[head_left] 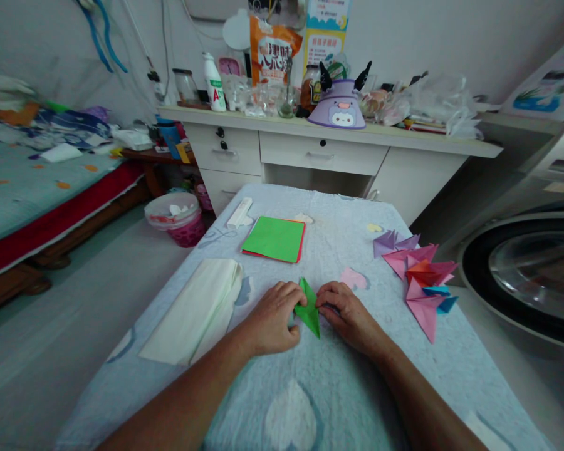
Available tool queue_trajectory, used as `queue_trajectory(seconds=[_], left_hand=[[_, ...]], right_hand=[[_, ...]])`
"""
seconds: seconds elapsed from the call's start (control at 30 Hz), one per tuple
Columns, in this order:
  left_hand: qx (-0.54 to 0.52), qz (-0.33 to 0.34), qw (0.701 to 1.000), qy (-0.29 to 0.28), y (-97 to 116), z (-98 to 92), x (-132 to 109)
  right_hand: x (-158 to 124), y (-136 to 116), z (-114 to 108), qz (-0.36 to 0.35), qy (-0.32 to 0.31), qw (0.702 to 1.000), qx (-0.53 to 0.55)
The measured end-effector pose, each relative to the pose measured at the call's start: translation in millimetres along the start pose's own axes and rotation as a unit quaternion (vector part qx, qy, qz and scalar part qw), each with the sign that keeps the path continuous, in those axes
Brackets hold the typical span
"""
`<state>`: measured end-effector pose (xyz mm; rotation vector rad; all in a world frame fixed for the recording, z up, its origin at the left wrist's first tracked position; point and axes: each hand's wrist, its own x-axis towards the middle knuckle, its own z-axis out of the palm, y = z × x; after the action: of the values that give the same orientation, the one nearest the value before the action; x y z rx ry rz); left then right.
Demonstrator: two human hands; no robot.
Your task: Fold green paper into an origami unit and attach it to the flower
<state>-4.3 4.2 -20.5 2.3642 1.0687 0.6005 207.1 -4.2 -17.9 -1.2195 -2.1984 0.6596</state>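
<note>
A folded green origami paper (310, 309), long and pointed at both ends, lies between my hands low over the table. My left hand (278, 316) pinches its left edge, thumb bent below the fingers. At its right edge, the closed fingertips of my right hand (348, 313) grip the paper. Beyond my hands rests a stack of square paper (275, 238), green on top with red showing beneath. On the right, folded origami pieces in purple, pink (423, 304), red and blue lie in a cluster.
A pale cloth-covered table (286, 413) carries a folded white sheet (200, 307) at left and a small white box (239, 213) near the far edge. Behind stands a cluttered white desk (324, 150). A pink bin (178, 219) is at left, a washing machine (536, 250) at right.
</note>
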Motion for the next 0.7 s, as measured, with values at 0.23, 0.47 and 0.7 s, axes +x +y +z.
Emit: queue_trajectory(seconds=[0.23, 0.47, 0.7], left_hand=[[0.003, -0.008, 1.0, -0.005, -3.2, 2.5, 3.5], [0.005, -0.034, 0.999, 0.027, -5.8, 5.7, 4.3], [0.026, -0.079, 0.995, 0.064, -6.0, 8.6, 8.6]], right_hand=[[-1.7, 2.4, 3.0, 0.0, 0.013, 1.0, -0.005], [0.7, 0.5, 7.5, 0.022, 0.023, 0.999, -0.017], [3.2, -2.2, 14.6, 0.069, 0.057, 0.994, -0.055]])
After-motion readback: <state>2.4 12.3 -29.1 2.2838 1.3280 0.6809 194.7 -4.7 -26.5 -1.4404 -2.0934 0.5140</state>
